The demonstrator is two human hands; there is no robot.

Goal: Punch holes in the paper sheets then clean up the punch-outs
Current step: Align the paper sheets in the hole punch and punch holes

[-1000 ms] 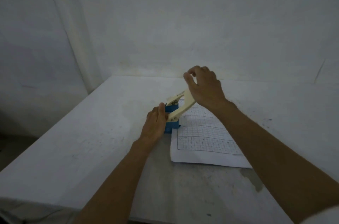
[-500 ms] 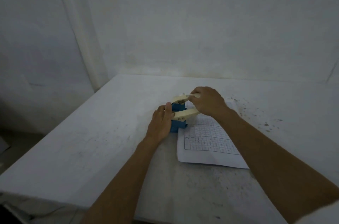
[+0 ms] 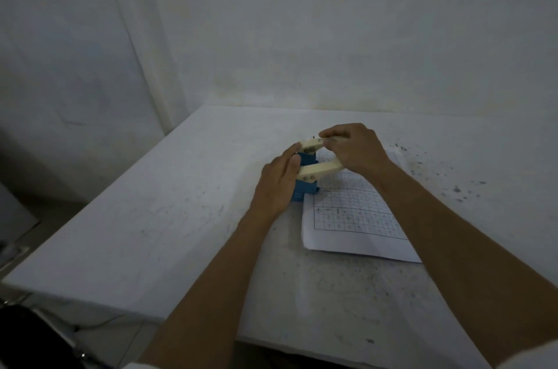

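A blue hole punch [image 3: 305,187] with a cream lever [image 3: 320,171] stands on the white table [image 3: 181,217], at the left edge of the paper sheets [image 3: 356,217]. The sheets carry a printed grid and lie flat, their left edge under the punch. My left hand [image 3: 276,184] rests flat against the punch's left side and holds the blue body. My right hand [image 3: 356,151] lies over the lever and presses it down low. My right forearm hides part of the paper.
Small dark specks [image 3: 456,189] are scattered on the table to the right of the paper. A white wall [image 3: 302,36] rises right behind the table. The table's left edge drops to a dark floor [image 3: 36,217].
My right hand has pushed the cream lever down from its raised position to low over the punch. The left hand stays on the punch body. The view has shifted slightly.
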